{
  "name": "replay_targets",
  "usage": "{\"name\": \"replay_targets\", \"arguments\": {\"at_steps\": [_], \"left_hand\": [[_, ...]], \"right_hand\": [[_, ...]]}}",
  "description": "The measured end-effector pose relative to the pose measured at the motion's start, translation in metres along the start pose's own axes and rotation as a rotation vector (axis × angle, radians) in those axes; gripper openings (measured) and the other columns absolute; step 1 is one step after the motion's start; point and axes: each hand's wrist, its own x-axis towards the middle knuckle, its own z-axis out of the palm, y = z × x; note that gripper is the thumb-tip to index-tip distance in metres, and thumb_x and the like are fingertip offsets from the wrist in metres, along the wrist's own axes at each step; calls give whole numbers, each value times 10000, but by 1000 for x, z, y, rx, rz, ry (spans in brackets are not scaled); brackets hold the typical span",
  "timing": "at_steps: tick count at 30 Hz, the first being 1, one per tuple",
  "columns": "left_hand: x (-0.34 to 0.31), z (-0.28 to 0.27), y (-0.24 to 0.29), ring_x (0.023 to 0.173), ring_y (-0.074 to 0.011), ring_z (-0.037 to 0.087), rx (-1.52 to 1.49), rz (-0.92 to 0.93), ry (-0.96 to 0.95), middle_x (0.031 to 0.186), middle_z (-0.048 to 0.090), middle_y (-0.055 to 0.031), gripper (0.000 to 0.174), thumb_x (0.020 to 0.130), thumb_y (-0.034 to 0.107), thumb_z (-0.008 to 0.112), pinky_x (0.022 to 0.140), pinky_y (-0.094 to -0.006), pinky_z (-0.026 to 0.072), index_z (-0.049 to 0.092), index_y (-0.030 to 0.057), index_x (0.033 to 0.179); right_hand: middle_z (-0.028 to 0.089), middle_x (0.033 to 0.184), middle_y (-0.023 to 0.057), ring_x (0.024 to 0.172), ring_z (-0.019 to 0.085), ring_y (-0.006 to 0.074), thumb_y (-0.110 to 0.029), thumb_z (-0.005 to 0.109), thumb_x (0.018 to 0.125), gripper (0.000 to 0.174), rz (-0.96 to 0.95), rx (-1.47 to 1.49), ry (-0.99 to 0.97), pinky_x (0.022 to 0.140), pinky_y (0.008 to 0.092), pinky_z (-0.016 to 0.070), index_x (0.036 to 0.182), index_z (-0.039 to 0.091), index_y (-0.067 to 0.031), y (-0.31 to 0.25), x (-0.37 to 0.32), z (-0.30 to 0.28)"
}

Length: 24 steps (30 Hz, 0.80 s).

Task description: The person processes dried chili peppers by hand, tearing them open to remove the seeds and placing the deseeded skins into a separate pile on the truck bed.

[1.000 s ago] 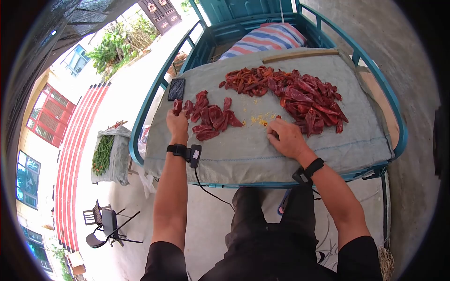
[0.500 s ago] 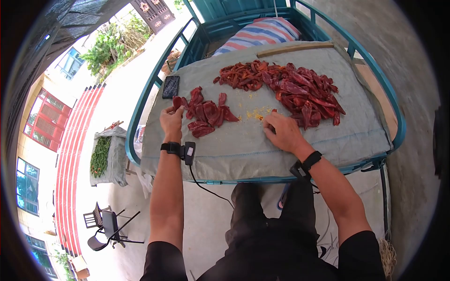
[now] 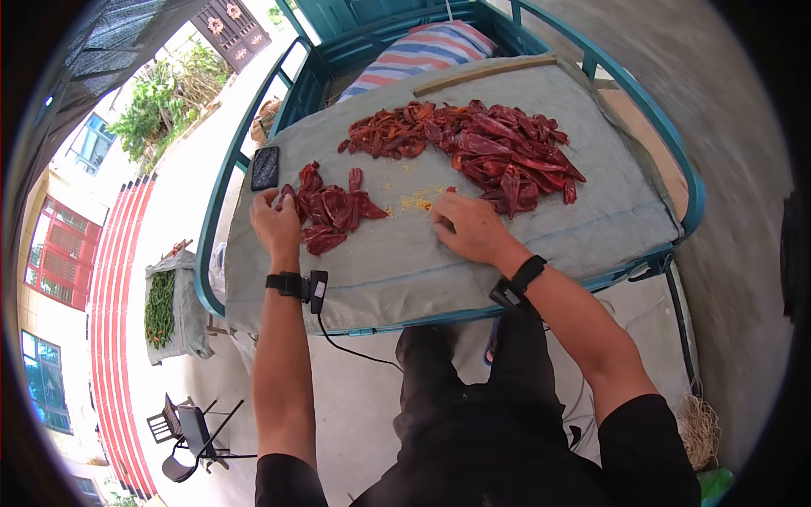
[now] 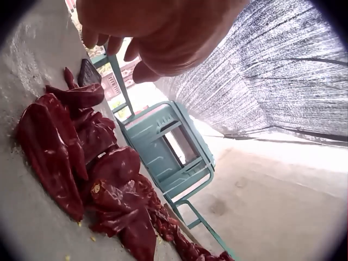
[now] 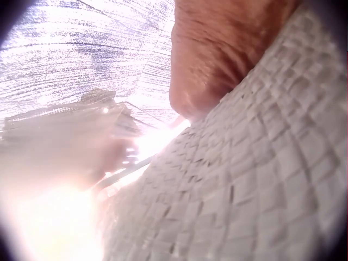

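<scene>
Dried red peppers lie on a grey woven sheet [image 3: 380,287]: a small pile [image 3: 329,209] at left and a larger one [image 3: 515,152] at right. The left hand [image 3: 276,226] is at the small pile's left edge, beside a pepper piece [image 3: 288,194]. The left wrist view shows this hand [image 4: 163,38] above the pile [image 4: 111,168], fingers loosely bent, nothing visible in them. The right hand [image 3: 475,226] rests on the sheet with bent fingers, below the larger pile; a red bit [image 3: 451,189] shows at its fingertips, whose grip is hidden.
A black phone [image 3: 265,168] lies at the sheet's left edge. Yellow seeds [image 3: 416,202] are scattered between the piles. Behind are a wooden strip [image 3: 486,74] and a striped bag [image 3: 422,52]. Teal cart rails [image 3: 221,211] flank the sheet.
The left hand has let go of a red pepper piece at the small pile's left edge. The head view has shifted, moving the scene leftward; the right hand has hardly moved over the sheet.
</scene>
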Motion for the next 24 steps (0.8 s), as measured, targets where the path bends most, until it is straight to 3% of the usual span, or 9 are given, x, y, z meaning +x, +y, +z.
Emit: {"name": "replay_targets", "arguments": {"at_steps": [3,6,9,12,16,18,19,24], "left_hand": [[-10,-2,48,1108,-300,752,-315,54,-200,1196,773,-154,281,974,112,770,994,-429,584,736,33,1242],[-19,5,94,1089,-280,749,-469,145,-425,1192,769,-121,285,957,59,751,984,-421,587,733,45,1241],[-35,6,150,1117,-321,746,-498,329,-578,1238,763,-130,315,931,54,756,1005,-440,582,727,46,1245],[-45,30,182,1232,-318,725,-502,574,-646,1334,759,-112,413,935,63,771,1016,-430,589,706,65,1342],[-58,56,226,1348,-381,639,-412,728,-746,1437,683,-131,582,889,90,815,1113,-484,541,650,103,1447],[-63,69,245,1391,-395,597,-402,798,-774,1477,649,-133,643,868,112,841,1154,-496,514,629,118,1475],[-65,75,252,1387,-398,594,-388,833,-772,1473,645,-135,647,862,120,850,1150,-496,517,632,122,1471],[-76,97,262,1338,-415,597,-335,883,-769,1385,649,-137,628,834,146,883,1093,-504,537,650,140,1417]], "right_hand": [[705,919,115,842,720,351,-105,763,901,123,-28,-32,-16,742,457,564,975,666,-83,-3,-2,1],[710,901,110,831,719,358,-119,757,900,111,-62,-26,-17,742,463,568,961,669,-92,-3,-1,-1],[713,885,105,818,720,363,-117,753,898,102,-62,-12,-22,741,468,572,950,668,-94,-5,-1,-4],[725,887,111,816,725,368,-116,748,899,94,-61,-11,-20,742,472,575,951,674,-92,-9,-1,-6],[692,820,122,811,704,401,-141,727,885,99,-24,30,41,747,521,562,889,643,-91,-9,-2,-2],[718,811,134,826,723,407,-146,739,858,74,75,-12,-112,775,529,572,866,691,-91,-10,0,-8],[731,806,141,833,732,410,-148,745,845,65,129,-32,-188,789,533,577,854,715,-91,-11,1,-10],[785,887,190,910,760,430,-154,759,795,109,34,-86,-78,859,536,599,856,812,-82,6,-3,5]]}}
